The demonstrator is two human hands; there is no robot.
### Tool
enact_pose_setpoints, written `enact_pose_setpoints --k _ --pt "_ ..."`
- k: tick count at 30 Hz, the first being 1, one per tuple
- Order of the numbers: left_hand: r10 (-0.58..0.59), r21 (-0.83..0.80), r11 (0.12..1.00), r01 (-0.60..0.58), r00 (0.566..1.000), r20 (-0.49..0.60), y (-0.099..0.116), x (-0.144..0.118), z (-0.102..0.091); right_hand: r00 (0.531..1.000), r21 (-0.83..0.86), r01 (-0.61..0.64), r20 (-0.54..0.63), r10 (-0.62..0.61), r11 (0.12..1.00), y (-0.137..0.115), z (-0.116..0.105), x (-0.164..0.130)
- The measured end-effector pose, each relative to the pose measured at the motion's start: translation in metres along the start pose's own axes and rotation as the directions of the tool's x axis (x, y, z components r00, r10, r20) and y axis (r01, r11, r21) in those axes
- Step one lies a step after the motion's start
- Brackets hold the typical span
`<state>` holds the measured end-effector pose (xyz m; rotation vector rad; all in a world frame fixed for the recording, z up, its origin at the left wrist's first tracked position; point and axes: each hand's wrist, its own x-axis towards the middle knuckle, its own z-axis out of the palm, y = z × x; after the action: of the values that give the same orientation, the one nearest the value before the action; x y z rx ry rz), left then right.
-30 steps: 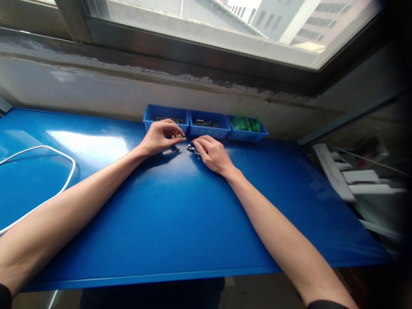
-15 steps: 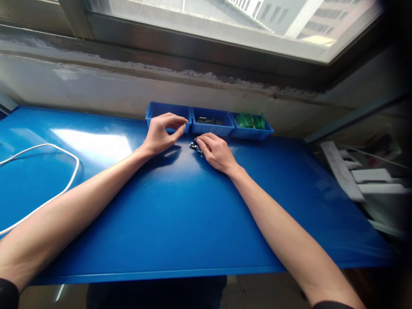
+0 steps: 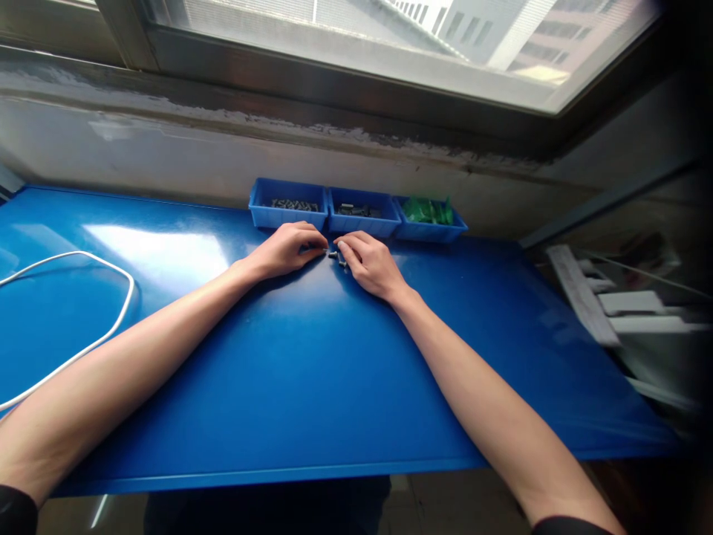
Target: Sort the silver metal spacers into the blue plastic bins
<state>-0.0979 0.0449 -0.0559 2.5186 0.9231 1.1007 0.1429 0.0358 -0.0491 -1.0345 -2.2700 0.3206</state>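
Small dark metal pieces that look like screws [image 3: 334, 255] lie on the blue table just in front of the bins, between my two hands. My left hand [image 3: 288, 250] rests low over the table to their left, thumb and fingertips closed together beside them; whatever is in the pinch is too small to make out. On the other side, my right hand [image 3: 372, 264] has its thumb and fingers closed over the right end of the pieces. What lies under those fingers is hidden.
Against the wall stand three blue bins: the left bin [image 3: 287, 217] with many small metal parts, the middle bin [image 3: 362, 224] with larger metal pieces, the right bin [image 3: 428, 233] with green packets. A white cable [image 3: 129, 297] curves across the table's left side.
My left hand has come down from in front of the left bin to the table beside the metal pieces, uncovering that bin's contents. My right hand has stayed about where it was.
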Motion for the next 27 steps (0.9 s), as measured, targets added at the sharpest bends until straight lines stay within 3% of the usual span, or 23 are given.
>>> enact_pose_setpoints --k 8,13,16,20,27 --pt "-0.157 -0.119 0.981 0.153 0.987 -0.025 0.004 0.003 -0.003 1.0 0.008 0.001 -0.005 -0.001 1.0 0.0 0.0 -0.001" --pt "-0.342 -0.427 0.864 0.268 0.934 -0.106 0.009 0.005 -0.005 1.0 0.008 -0.002 -0.004 0.002 1.0 0.001 -0.001 -0.001" --pt "-0.41 -0.544 0.805 0.237 0.884 -0.222 0.006 0.006 -0.004 1.0 0.016 -0.001 -0.006 0.001 1.0 0.001 -0.001 -0.002" --pt "-0.416 -0.598 0.79 0.137 0.835 -0.359 -0.005 0.006 -0.002 1.0 0.023 0.008 -0.015 -0.008 1.0 0.002 0.0 -0.002" --pt "-0.405 -0.58 0.799 0.16 0.856 -0.321 -0.012 0.004 -0.001 1.0 0.024 0.01 -0.019 -0.01 1.0 0.002 0.001 -0.001"
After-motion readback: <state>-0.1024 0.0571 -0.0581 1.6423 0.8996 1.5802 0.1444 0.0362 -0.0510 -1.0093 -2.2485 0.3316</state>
